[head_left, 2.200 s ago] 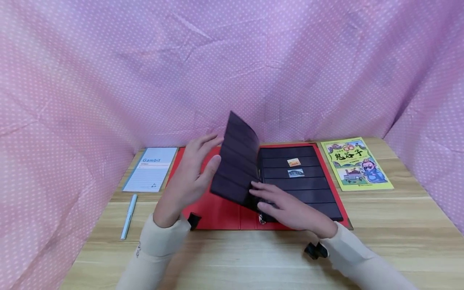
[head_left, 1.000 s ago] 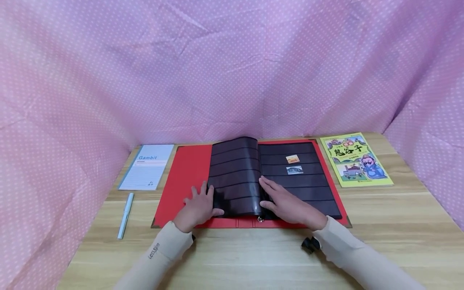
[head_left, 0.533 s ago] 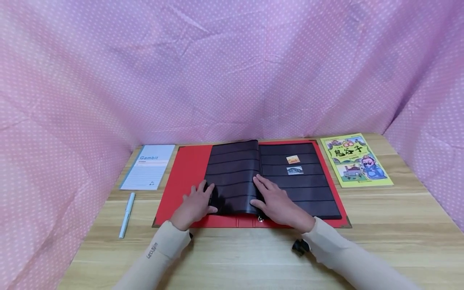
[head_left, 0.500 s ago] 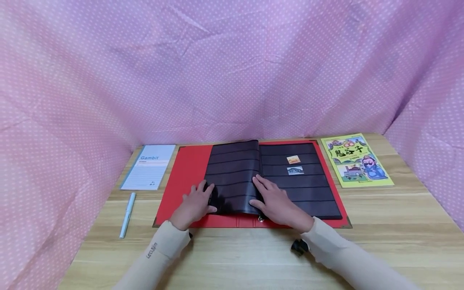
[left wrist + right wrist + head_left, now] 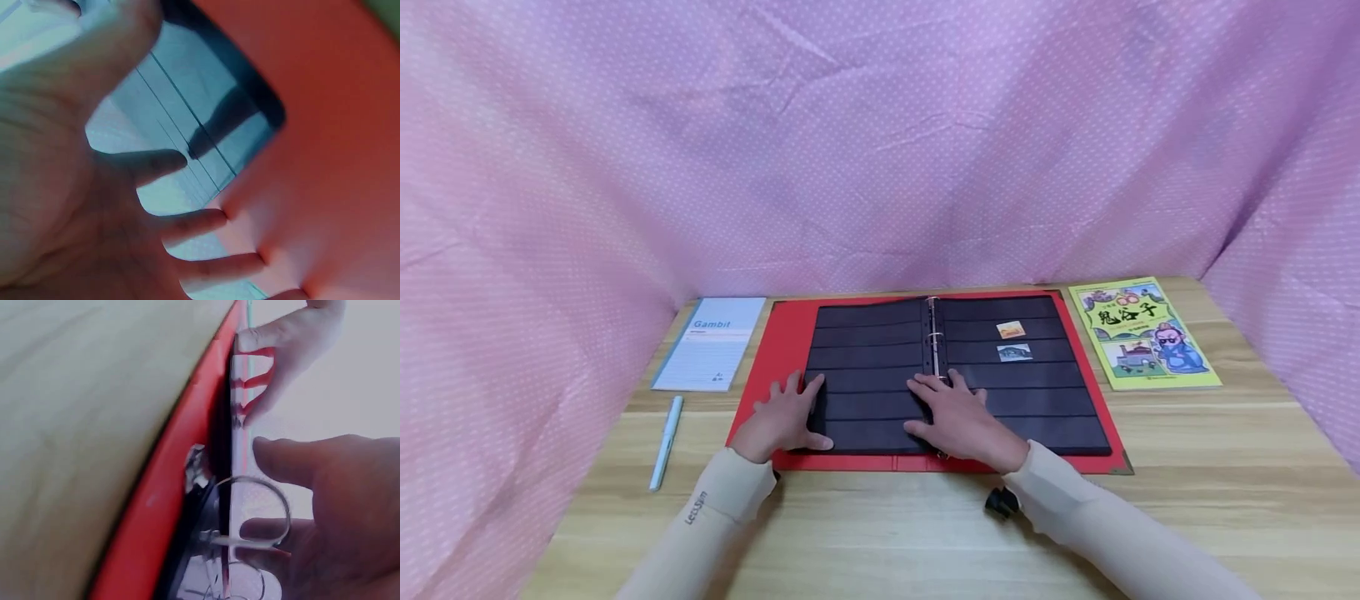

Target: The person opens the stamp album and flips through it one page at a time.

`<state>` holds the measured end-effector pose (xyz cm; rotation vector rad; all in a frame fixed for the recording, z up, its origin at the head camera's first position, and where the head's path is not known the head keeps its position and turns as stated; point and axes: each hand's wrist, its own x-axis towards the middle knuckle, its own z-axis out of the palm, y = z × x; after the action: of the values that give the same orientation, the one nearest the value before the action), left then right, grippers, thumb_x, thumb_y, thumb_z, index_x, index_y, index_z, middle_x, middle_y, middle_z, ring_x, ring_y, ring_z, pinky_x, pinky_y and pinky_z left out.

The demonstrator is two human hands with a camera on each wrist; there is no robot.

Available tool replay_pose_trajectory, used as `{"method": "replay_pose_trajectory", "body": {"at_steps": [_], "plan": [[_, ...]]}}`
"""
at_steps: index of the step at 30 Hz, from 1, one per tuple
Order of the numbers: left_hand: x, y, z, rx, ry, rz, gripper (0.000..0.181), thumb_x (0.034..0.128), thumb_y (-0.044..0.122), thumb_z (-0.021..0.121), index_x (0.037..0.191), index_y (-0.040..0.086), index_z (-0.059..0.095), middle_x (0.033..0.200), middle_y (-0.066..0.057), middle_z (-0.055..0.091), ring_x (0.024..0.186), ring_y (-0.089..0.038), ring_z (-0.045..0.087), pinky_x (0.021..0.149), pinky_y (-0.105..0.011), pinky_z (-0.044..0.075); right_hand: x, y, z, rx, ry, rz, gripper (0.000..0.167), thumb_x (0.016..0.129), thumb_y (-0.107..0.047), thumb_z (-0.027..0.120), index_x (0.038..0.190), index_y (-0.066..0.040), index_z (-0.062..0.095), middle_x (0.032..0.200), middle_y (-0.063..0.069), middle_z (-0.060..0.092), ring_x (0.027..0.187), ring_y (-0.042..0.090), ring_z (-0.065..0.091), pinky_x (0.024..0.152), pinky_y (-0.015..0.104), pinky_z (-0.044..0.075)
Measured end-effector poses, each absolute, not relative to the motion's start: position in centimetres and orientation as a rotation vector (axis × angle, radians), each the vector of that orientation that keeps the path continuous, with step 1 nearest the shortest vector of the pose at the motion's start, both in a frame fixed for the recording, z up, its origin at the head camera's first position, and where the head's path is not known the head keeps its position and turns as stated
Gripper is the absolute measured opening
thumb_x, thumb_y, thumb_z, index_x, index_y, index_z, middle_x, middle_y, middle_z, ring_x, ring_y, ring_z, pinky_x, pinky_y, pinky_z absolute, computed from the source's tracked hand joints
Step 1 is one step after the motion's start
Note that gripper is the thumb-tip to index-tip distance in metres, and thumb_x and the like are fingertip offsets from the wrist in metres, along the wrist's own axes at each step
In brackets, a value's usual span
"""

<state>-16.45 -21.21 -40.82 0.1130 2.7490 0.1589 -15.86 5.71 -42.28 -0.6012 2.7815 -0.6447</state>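
A red ring binder lies spread open, a black strip-pocket page flat on its left side. Over that page's lower left edge is my left hand, fingers spread; in the left wrist view some fingertips touch the red cover. My right hand lies with spread fingers over the lower spine and the page's inner edge, hiding part of the metal rings. On the right black page sit two small stamps, an orange one above a grey-blue one.
Left of the binder is a Gambit notepad, with a light blue pen nearer me. A yellow comic-style book lies to the right. Pink dotted cloth hangs behind the wooden table.
The black page has swung from raised to flat on the left side, uncovering the rings. My left hand came down onto its outer edge; my right hand slid slightly left.
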Motion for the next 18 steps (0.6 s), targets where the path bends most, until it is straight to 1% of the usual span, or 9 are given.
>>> {"method": "replay_pose_trajectory", "body": {"at_steps": [3,6,10,12,15,18], "plan": [[-16.3,-21.6,-40.9,0.130,2.738,0.163,0.104,0.0657,0.040,0.085,0.149,0.013,0.029,0.148,-0.025,0.020,0.130,-0.047,0.022,0.093,-0.068,0.032,-16.0,6.2,-41.8,-0.577,2.742,-0.740,0.063,0.093,-0.047,0.054,0.147,-0.021,0.036,0.153,0.000,0.027,0.136,0.045,0.018,0.094,0.075,0.017],[-16.3,-21.6,-40.9,0.125,2.728,0.170,0.104,0.0666,0.041,0.084,0.150,0.014,0.027,0.149,-0.024,0.019,0.131,-0.047,0.020,0.094,-0.068,0.030,-16.0,8.2,-41.3,-0.551,2.764,-0.803,0.063,0.095,-0.046,0.051,0.147,-0.015,0.035,0.153,0.008,0.025,0.135,0.044,0.022,0.097,0.073,0.019],[-16.3,-21.6,-40.9,0.120,2.717,0.166,0.104,0.0668,0.040,0.084,0.150,0.015,0.027,0.149,-0.024,0.018,0.131,-0.047,0.019,0.094,-0.069,0.030,-16.0,12.6,-41.4,-0.438,2.860,-0.709,0.065,0.094,-0.044,0.052,0.142,-0.002,0.039,0.146,0.026,0.030,0.130,0.049,0.026,0.099,0.067,0.024],[-16.3,-21.7,-40.9,0.122,2.714,0.151,0.105,0.0666,0.040,0.084,0.150,0.014,0.026,0.149,-0.025,0.018,0.131,-0.048,0.020,0.093,-0.069,0.032,-15.9,15.0,-41.7,-0.360,2.894,-0.622,0.067,0.093,-0.044,0.054,0.139,0.004,0.041,0.141,0.032,0.033,0.128,0.051,0.027,0.099,0.065,0.026],[-16.3,-21.7,-40.9,0.142,2.718,0.114,0.105,0.0664,0.041,0.084,0.150,0.013,0.027,0.148,-0.025,0.020,0.129,-0.048,0.023,0.091,-0.068,0.034,-15.5,18.1,-42.3,-0.273,2.908,-0.549,0.071,0.091,-0.045,0.057,0.134,0.010,0.043,0.138,0.038,0.033,0.126,0.054,0.026,0.099,0.065,0.027],[-16.4,-21.6,-41.0,0.161,2.717,0.107,0.105,0.0668,0.043,0.083,0.150,0.013,0.027,0.148,-0.025,0.020,0.129,-0.048,0.023,0.091,-0.068,0.034,-15.0,20.2,-42.7,-0.210,2.901,-0.554,0.074,0.090,-0.045,0.059,0.133,0.012,0.042,0.138,0.040,0.029,0.126,0.056,0.023,0.098,0.067,0.026]]}}
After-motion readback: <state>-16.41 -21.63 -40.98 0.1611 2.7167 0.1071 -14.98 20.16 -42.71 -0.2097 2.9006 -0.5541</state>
